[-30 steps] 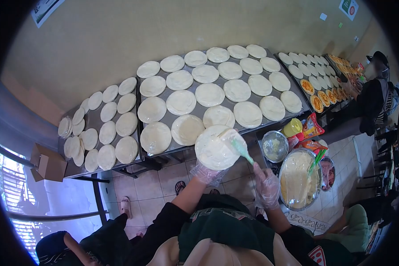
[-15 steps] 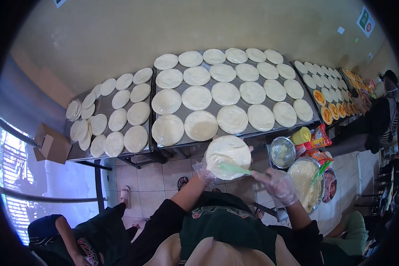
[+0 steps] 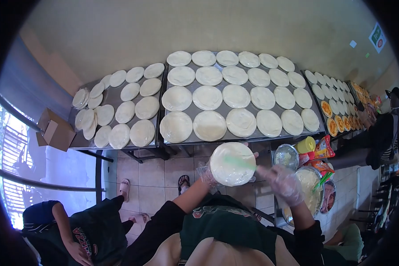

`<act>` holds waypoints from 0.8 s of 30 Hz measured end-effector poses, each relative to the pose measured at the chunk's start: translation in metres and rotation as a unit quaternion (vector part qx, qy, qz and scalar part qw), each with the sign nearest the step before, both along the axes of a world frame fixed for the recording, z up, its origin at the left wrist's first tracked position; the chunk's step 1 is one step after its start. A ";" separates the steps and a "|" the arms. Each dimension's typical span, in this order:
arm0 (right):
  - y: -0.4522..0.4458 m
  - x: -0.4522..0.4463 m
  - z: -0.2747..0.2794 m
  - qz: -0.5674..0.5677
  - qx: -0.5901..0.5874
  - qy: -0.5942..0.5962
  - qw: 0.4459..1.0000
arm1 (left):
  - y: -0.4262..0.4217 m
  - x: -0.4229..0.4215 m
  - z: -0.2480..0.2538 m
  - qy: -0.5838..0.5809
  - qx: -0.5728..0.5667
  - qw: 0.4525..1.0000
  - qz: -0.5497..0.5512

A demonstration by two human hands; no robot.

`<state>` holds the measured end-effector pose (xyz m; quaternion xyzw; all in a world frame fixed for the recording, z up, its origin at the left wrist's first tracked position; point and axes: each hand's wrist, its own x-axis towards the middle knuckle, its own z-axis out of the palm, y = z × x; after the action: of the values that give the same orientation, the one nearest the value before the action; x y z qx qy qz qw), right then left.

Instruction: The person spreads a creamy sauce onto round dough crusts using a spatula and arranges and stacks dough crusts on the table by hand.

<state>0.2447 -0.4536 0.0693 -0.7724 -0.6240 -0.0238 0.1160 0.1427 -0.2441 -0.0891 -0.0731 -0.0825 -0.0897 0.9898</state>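
My left hand, in a clear plastic glove, is closed on a round pizza base, holding it level in front of the table edge. A smooth white layer covers its top, and clear plastic film shows around the rim. In my gloved right hand is a green spatula, its blade over the upper middle of the base. Motion smears the blade and my right fingers somewhat. Beyond my hands, rows of similar white pizza bases cover the metal table.
To the right stand a metal bowl, a larger bowl of white cream, a yellow tub and red packets. A cardboard box sits at left. One person is at lower left; another works at far right.
The spatula blade has moved from the lower right of the base toward its upper middle. My right hand has shifted slightly right. The whole view has turned a little.
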 end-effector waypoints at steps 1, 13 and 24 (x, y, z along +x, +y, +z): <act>-0.001 -0.008 -0.001 0.037 -0.013 0.004 0.999 | 0.000 -0.001 0.005 -0.063 0.003 0.998 0.004; -0.007 0.002 -0.012 -0.115 0.002 -0.023 0.993 | 0.007 -0.001 -0.007 -0.012 0.449 0.877 0.173; -0.004 -0.001 -0.026 -0.122 0.042 -0.065 0.990 | 0.006 0.002 0.014 -0.052 0.743 0.625 0.232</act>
<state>0.2434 -0.4577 0.0430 -0.8339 -0.5301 -0.1139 0.1034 0.1445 -0.2377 -0.0748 0.7139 -0.0536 0.1079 0.6898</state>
